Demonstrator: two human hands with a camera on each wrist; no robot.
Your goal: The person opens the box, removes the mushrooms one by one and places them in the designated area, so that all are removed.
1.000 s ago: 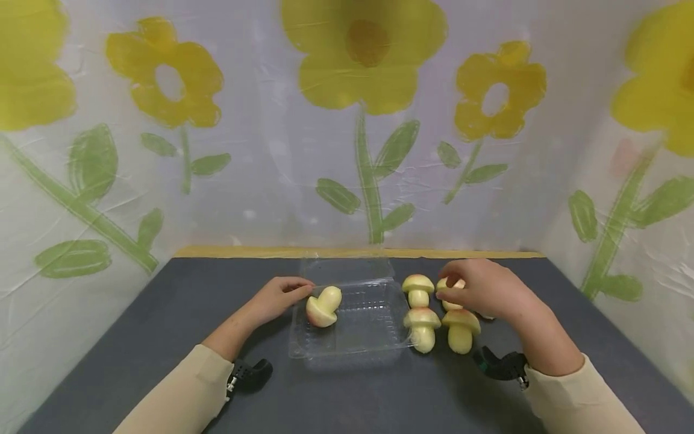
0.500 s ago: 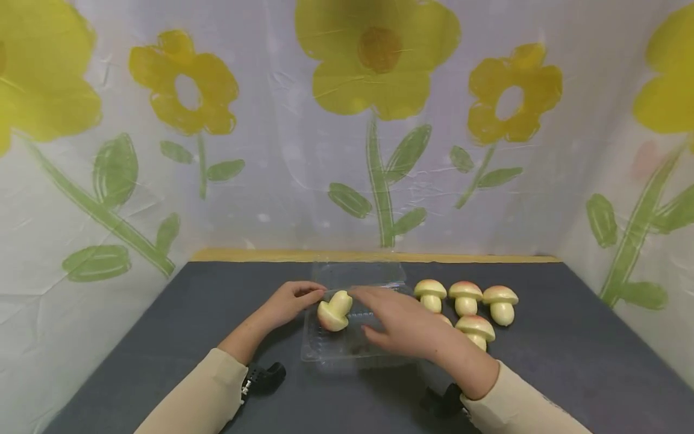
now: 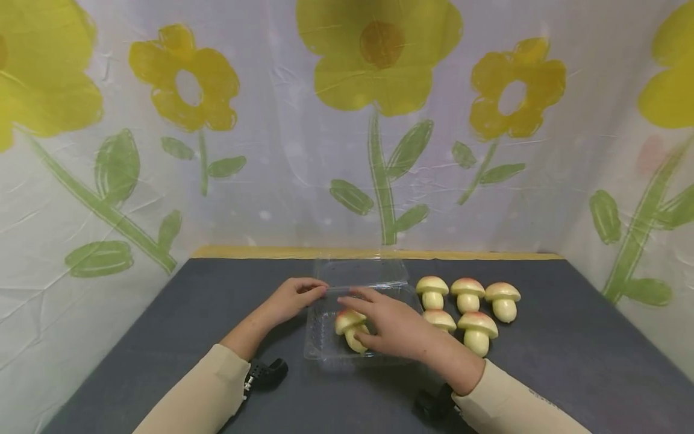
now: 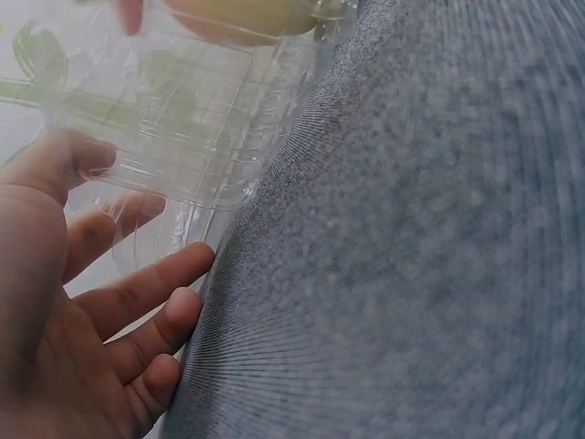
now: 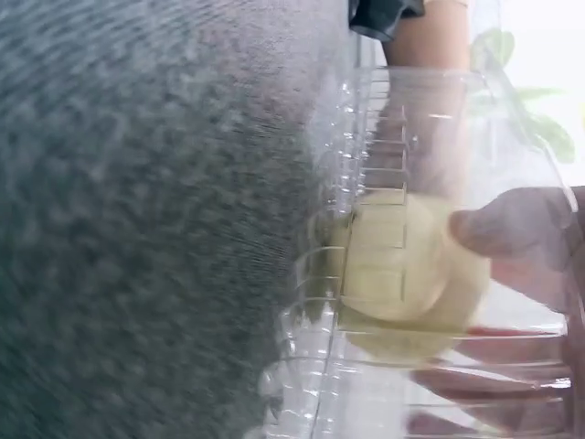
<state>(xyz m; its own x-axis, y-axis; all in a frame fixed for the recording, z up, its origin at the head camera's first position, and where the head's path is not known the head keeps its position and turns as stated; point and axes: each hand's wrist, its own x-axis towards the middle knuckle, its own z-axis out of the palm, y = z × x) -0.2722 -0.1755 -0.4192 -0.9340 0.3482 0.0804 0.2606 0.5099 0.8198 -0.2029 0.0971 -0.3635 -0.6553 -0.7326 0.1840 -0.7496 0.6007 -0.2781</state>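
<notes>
A clear plastic clamshell box (image 3: 325, 348) lies on the table with its lid (image 3: 360, 271) folded back. At its left rim, my left hand (image 3: 290, 301) pinches the edge between thumb and index finger; the other fingers curl loosely beside the box in the left wrist view. Inside the box is a toy mushroom (image 3: 349, 319) with a reddish-yellow cap and pale stem pointing toward me. My right hand (image 3: 398, 325) reaches over the box and holds this mushroom, thumb (image 5: 489, 224) against it and fingers by the cap. Box wall and mushroom partly hide those fingers in the right wrist view.
Several more mushrooms stand right of the box, among them a back-row mushroom (image 3: 432, 292), a front-row mushroom (image 3: 477, 333) and a far-right mushroom (image 3: 503, 301). One front mushroom (image 3: 440, 319) is partly behind my right wrist. A flower-painted sheet (image 3: 282, 181) closes off the back.
My right hand has moved from the loose mushrooms to the box. The mushroom inside has shifted right and toward me, its stem turned from up to down in view. My left hand stays at the rim.
</notes>
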